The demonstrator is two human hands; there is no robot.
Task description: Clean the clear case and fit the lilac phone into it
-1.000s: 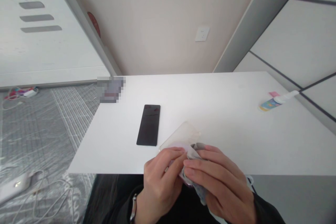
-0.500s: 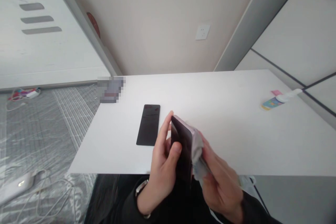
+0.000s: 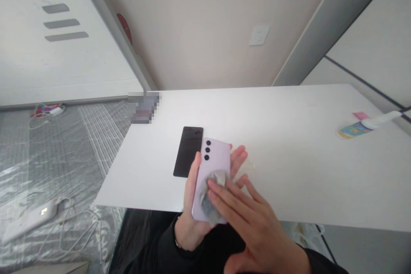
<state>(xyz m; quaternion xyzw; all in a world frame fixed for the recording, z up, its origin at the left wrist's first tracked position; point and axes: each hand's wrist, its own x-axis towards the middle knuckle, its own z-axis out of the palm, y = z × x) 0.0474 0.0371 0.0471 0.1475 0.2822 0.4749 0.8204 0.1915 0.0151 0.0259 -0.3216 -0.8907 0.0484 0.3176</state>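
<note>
A pale lilac smartphone [image 3: 217, 154] lies in my left hand [image 3: 192, 192], its back with three dark camera lenses facing up. My left thumb runs along its left edge, and the fingers show past its right edge. With my fingers, my right hand [image 3: 253, 218] presses a crumpled grey cloth [image 3: 212, 201] flat on the lower half of the phone's back. Behind the held phone, a black slab that looks like another phone or a screen panel [image 3: 188, 150] rests on the white table, partly covered by my left thumb and the phone.
The white table [image 3: 289, 137] stands against a wall with a socket [image 3: 259, 35]. A spray bottle [image 3: 356, 129] lies at the right beside a pink piece [image 3: 361, 115]. A blurred-out item [image 3: 146, 109] sits at the far left corner. Cables and a white power strip [image 3: 35, 218] lie on the floor.
The phone has turned from edge-on, with its dark screen showing, to back side up. The cloth has come from its side edge onto the back. The view has shifted slightly left.
</note>
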